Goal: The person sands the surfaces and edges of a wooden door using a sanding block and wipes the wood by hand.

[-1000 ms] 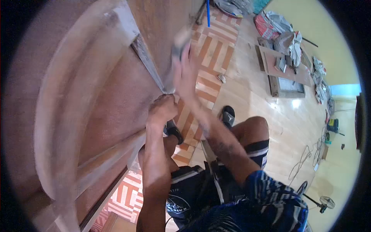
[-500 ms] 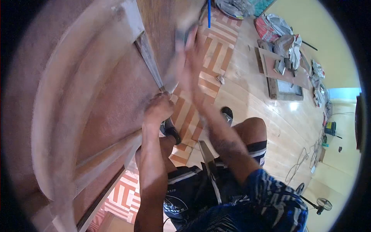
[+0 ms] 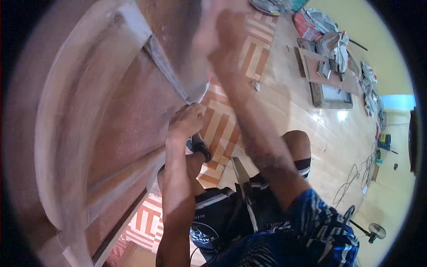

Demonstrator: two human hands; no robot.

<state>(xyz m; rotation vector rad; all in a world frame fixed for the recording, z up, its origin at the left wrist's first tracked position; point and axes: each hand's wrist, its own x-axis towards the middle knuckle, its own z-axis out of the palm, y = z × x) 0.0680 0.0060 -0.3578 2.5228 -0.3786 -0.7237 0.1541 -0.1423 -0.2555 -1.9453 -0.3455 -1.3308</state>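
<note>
A large wooden panel (image 3: 129, 102) with a curved raised moulding (image 3: 66, 115) and straight ribs fills the left side. My left hand (image 3: 186, 120) is closed around its edge, at the lower end of a narrow pale rib (image 3: 167, 66). My right hand (image 3: 227, 38) is at the top, over the panel's far edge, and smeared by motion. Its fingers look curled, but what they hold cannot be made out now; a greyish flat thing showed at this hand half a second ago. A flat metal blade-like strip (image 3: 240, 170) is by my lap, between my legs.
Patterned tiles (image 3: 218, 129) and pale flooring (image 3: 284, 102) lie below. Toward the back right, boards (image 3: 307, 66) and a shallow wooden frame (image 3: 316, 95) bear small blocks and plastic bags (image 3: 340, 49). Cables (image 3: 351, 178), a dark bucket (image 3: 384, 141) and a fan (image 3: 377, 230) are along the right wall.
My right hand has moved up and away along the panel's far edge. The left hand keeps its place on the panel edge. The view has shifted slightly.
</note>
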